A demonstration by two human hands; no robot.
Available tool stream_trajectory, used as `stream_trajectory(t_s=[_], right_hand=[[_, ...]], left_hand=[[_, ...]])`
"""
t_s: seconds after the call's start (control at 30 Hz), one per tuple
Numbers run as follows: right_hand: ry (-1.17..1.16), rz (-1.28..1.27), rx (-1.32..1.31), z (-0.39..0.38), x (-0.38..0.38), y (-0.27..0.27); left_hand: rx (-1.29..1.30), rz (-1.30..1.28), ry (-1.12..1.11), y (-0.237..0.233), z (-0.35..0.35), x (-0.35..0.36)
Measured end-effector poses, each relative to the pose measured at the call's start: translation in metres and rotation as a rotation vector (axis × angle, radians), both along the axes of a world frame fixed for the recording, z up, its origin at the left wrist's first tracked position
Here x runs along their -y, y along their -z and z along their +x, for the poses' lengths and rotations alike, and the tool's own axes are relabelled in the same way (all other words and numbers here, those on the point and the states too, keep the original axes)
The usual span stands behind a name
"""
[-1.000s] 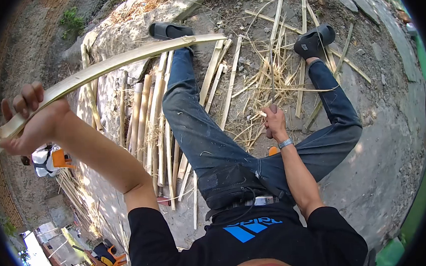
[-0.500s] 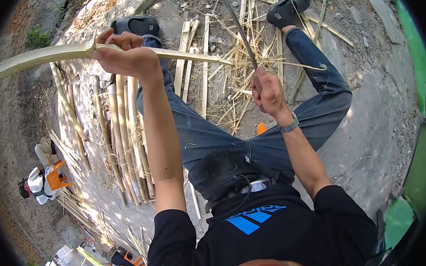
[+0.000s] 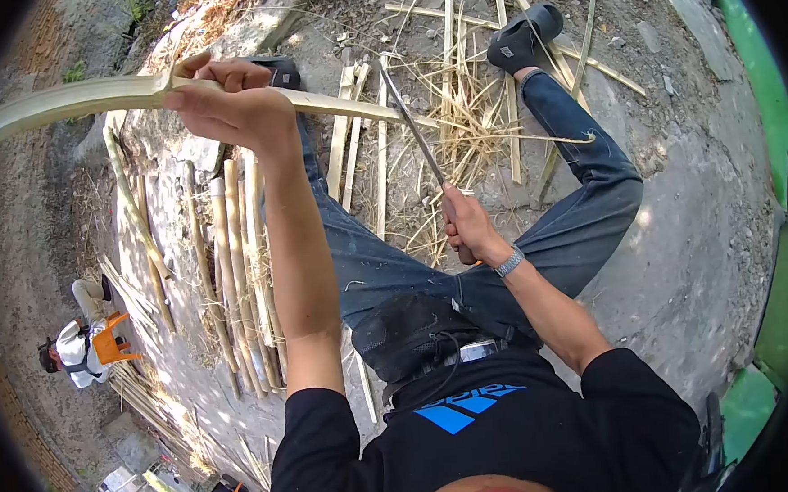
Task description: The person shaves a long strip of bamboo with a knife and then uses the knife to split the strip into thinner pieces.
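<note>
My left hand [image 3: 232, 103] is closed around a long bamboo strip [image 3: 349, 107], which runs from the far left across to the middle of the view. In my right hand [image 3: 472, 228] is the handle of a long, narrow knife [image 3: 421, 145]. Its dark blade points up and left and crosses the strip near the strip's right end. Thin bamboo shavings [image 3: 467, 120] lie in a pile on the ground just beyond the blade, between my feet.
Split bamboo strips [image 3: 343, 145] lie on the ground near my left leg. Further left are several bamboo poles [image 3: 226, 274]. A person [image 3: 71, 353] sits on an orange chair [image 3: 111, 340] at the far left. A green surface [image 3: 753, 71] borders the right side.
My right hand has moved left and a little down with the knife, bringing the blade from right of the strip's end to across it. My left hand keeps its hold.
</note>
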State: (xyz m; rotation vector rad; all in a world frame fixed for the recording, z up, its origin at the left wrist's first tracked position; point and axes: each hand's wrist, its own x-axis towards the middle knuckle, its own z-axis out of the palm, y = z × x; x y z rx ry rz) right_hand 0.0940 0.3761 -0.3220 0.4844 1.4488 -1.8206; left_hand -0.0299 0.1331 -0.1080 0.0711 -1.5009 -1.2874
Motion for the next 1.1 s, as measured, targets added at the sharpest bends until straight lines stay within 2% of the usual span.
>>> stream_trajectory(t_s=[0.03, 0.07, 0.13, 0.17, 0.2, 0.27, 0.3, 0.33, 0.4, 0.43, 0.47, 0.5, 0.53, 0.6, 0.67, 0.7, 0.73, 0.77, 0.8, 0.83, 0.87, 0.93, 1.0, 1.03, 1.07, 1.1], right_hand=[[0.001, -0.151, -0.021, -0.005, -0.001, -0.003], [-0.006, -0.150, -0.021, -0.012, -0.003, -0.016], [-0.141, -0.726, 0.340, -0.026, -0.010, -0.045], [-0.176, -0.933, 0.388, -0.033, -0.008, -0.043], [-0.178, -0.933, 0.386, -0.034, -0.001, -0.052], [-0.127, -0.412, 0.006, -0.035, 0.014, -0.068], [-0.041, -0.443, -0.076, -0.039, 0.019, -0.067], [-0.045, -0.449, -0.075, -0.044, 0.020, -0.069], [-0.117, -0.213, -0.539, -0.055, 0.015, -0.095], [-0.073, -0.165, -0.568, -0.060, 0.013, -0.132], [-0.042, -0.110, -0.731, -0.069, 0.011, -0.145], [0.029, -0.118, -0.880, -0.078, 0.011, -0.161], [0.096, -0.181, -0.906, -0.082, 0.012, -0.193], [0.203, -0.375, -1.038, -0.095, 0.012, -0.217], [0.336, -0.532, -0.981, -0.084, 0.028, -0.211], [0.369, -0.474, -0.884, -0.070, 0.042, -0.192], [0.407, -0.419, -0.789, -0.051, 0.054, -0.151], [0.300, -0.137, -0.748, -0.032, 0.059, -0.062], [-0.101, 0.453, -0.973, -0.014, 0.052, 0.014], [-0.383, 0.423, -0.466, 0.005, 0.042, 0.070], [-0.494, 0.439, -0.398, 0.008, 0.032, 0.094], [-0.474, 0.387, -0.347, -0.014, 0.037, 0.072], [-0.367, 0.161, 0.019, -0.008, 0.026, 0.022], [-0.313, 0.086, 0.071, -0.014, 0.027, -0.016], [-0.318, 0.096, 0.046, -0.031, 0.025, -0.022], [-0.168, -0.145, 0.244, -0.038, 0.021, -0.024]], left_hand=[[-0.023, -0.004, -0.005, -0.019, -0.007, 0.003], [-0.030, -0.015, -0.022, -0.033, -0.008, 0.004], [-0.011, -0.025, -0.057, -0.042, -0.001, 0.004], [0.002, -0.042, -0.055, -0.039, -0.001, 0.001], [0.000, -0.042, -0.056, -0.034, -0.003, -0.001], [-0.020, -0.018, 0.000, -0.013, -0.005, -0.005], [-0.039, -0.098, -0.006, 0.001, -0.007, -0.003], [-0.005, -0.062, 0.011, 0.020, -0.011, -0.001], [-0.043, -0.022, 0.070, 0.033, -0.012, 0.004], [-0.040, -0.022, 0.060, 0.034, -0.015, 0.008], [-0.046, -0.049, 0.039, 0.033, -0.018, 0.011], [-0.042, -0.070, 0.018, 0.035, -0.018, 0.012], [-0.033, -0.071, 0.032, 0.036, -0.018, 0.015], [-0.040, -0.065, -0.017, 0.035, -0.023, 0.018], [-0.010, -0.037, 0.023, 0.032, -0.019, 0.018], [-0.008, -0.005, 0.038, 0.031, -0.019, 0.018], [-0.008, 0.023, 0.058, 0.031, -0.018, 0.019], [-0.006, 0.020, 0.065, 0.032, -0.017, 0.020], [-0.031, 0.013, 0.071, 0.033, -0.016, 0.020], [-0.062, 0.007, 0.078, 0.034, -0.017, 0.019], [-0.047, 0.033, 0.105, 0.032, -0.009, 0.017], [-0.111, -0.068, 0.107, 0.043, -0.012, 0.024], [-0.023, 0.034, 0.104, 0.038, -0.008, 0.021], [-0.046, 0.034, 0.086, 0.040, -0.008, 0.020], [-0.087, 0.034, 0.070, 0.040, -0.016, 0.016], [-0.113, 0.042, 0.089, 0.044, -0.019, 0.013]])
